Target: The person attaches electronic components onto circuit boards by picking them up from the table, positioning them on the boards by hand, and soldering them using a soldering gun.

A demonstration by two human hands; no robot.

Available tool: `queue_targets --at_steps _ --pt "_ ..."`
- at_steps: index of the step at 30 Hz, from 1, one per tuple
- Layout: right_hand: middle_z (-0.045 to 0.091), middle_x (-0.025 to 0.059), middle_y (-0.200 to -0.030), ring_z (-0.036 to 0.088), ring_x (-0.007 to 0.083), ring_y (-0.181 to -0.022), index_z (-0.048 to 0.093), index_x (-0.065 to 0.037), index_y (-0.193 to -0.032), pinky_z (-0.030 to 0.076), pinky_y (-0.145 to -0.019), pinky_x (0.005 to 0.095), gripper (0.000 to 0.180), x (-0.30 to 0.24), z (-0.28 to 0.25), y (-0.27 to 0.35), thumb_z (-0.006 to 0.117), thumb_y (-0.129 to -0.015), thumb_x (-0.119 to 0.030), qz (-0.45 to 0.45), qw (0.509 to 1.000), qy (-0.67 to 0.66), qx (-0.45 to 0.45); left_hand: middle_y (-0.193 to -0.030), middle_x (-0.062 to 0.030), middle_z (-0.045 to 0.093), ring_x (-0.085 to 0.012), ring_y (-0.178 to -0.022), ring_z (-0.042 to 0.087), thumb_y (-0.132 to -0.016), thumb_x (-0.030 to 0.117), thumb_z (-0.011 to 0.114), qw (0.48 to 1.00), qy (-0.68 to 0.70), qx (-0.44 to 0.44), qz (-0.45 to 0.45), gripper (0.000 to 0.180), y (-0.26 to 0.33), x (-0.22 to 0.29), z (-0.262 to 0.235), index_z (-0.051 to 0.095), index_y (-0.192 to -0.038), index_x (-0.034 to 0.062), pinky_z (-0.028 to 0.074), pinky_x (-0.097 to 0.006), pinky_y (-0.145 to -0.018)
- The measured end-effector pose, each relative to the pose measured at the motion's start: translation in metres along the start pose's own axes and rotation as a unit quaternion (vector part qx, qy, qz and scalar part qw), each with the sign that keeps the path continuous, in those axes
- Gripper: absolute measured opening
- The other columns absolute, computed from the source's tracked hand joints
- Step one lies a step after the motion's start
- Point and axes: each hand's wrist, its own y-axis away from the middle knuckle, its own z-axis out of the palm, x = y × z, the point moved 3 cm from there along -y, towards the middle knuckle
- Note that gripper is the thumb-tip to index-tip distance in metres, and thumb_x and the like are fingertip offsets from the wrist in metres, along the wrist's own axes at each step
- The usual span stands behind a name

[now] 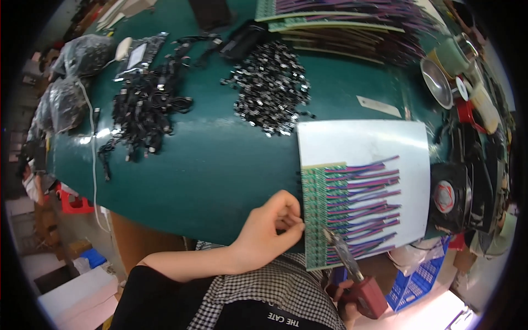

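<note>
A green circuit board panel (314,220) with rows of purple, blue and dark wires (366,206) pointing right lies on a white board (363,140). My left hand (269,231) is at the panel's left edge, its thumb and fingers curled together in a pinch. Whatever sits between those fingertips is too small to make out. Low in the view, my right hand (346,302), partly hidden, grips a soldering iron (367,297) with a dark red handle. Its metal front end slants up over the panel's lower part, the tip close to the green surface.
On the green table (209,165) lie a heap of small black-and-metal connectors (272,88) and a pile of black cables (146,110). More wired panels (335,27) are stacked at the back. A fan (448,197) stands right of the white board; a metal bowl (436,83) is behind it.
</note>
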Motion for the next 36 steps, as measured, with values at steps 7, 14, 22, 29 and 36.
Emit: queue_targets --at_steps 7,14,22,29,36 --pt "0.054 0.0074 -0.087 0.053 0.0179 -0.078 0.048 0.001 -0.109 0.045 -0.071 0.0314 0.066 -0.036 0.043 -0.017 0.071 -0.073 -0.050 0.131 0.981 0.033 -0.136 -0.085 -0.0097 0.058 -0.0151 -0.065 0.058 -0.077 0.000 0.060 0.929 -0.257 0.209 0.166 0.020 -0.048 0.039 -0.081 0.051 -0.095 -0.0003 0.047 -0.027 -0.061" --pt "0.055 0.0075 -0.086 0.054 0.0179 -0.078 0.048 0.001 -0.109 0.045 -0.071 0.0312 0.066 -0.041 0.052 -0.022 0.072 -0.073 -0.049 0.112 0.985 0.028 -0.131 -0.081 -0.0078 0.057 -0.0175 -0.060 0.052 -0.073 0.002 0.065 0.894 -0.363 0.231 0.123 0.021 -0.079 0.057 -0.128 0.060 -0.094 0.0001 0.043 -0.030 -0.059" --pt "0.054 0.0075 -0.089 0.053 0.0173 -0.079 0.045 0.000 -0.115 0.046 -0.074 0.0334 0.065 -0.034 0.041 -0.017 0.072 -0.075 -0.043 0.114 0.983 0.011 -0.141 -0.077 -0.0038 0.051 -0.0138 -0.060 0.046 -0.072 0.007 0.069 0.858 -0.445 0.181 0.181 0.023 -0.081 0.065 -0.119 0.060 -0.093 0.0036 0.039 -0.028 -0.057" --pt "0.054 0.0073 -0.087 0.053 0.0168 -0.077 0.047 0.001 -0.113 0.046 -0.073 0.0319 0.064 -0.044 0.057 -0.018 0.073 -0.074 -0.043 0.112 0.991 -0.005 -0.078 -0.075 -0.0077 0.054 -0.0207 -0.065 0.052 -0.073 0.009 0.069 0.858 -0.471 0.119 0.170 0.019 -0.080 0.067 -0.115 0.060 -0.088 0.0019 0.043 -0.032 -0.061" --pt "0.054 0.0064 -0.079 0.053 0.0171 -0.073 0.050 0.002 -0.106 0.044 -0.069 0.0297 0.064 -0.042 0.058 -0.019 0.074 -0.072 -0.046 0.104 0.992 0.016 -0.076 -0.079 -0.0069 0.060 -0.0121 -0.067 0.058 -0.080 0.001 0.062 0.933 -0.293 0.151 0.144 0.018 -0.073 0.053 -0.133 0.061 -0.098 -0.0009 0.047 -0.025 -0.062"
